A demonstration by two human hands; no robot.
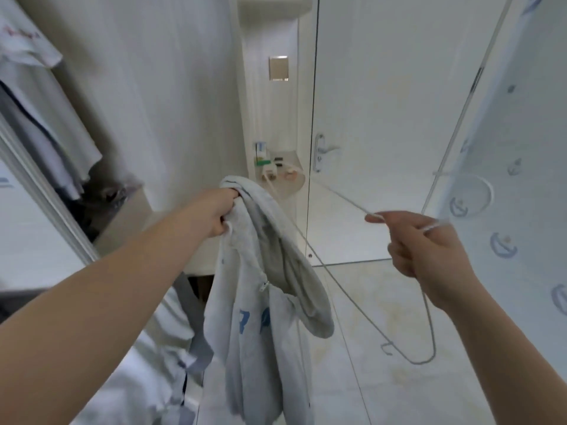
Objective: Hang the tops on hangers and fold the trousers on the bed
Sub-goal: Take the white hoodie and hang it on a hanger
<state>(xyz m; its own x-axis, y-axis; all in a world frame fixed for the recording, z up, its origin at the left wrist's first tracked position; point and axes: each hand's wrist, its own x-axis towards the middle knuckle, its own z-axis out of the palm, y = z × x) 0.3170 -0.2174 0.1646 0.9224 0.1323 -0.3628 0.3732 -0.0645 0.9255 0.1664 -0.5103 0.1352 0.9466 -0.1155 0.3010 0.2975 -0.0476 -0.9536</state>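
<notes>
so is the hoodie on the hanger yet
Not yet. The hoodie hangs bunched from the left hand; the wire hanger is in the right hand, mostly bare beside it. Whether its far tip enters the hood, cannot tell.

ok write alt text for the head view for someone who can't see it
A person's left hand grips a pale grey hooded top while the right hand holds a thin wire hanger beside it. White doors stand behind, and other clothes hang at left.
</notes>
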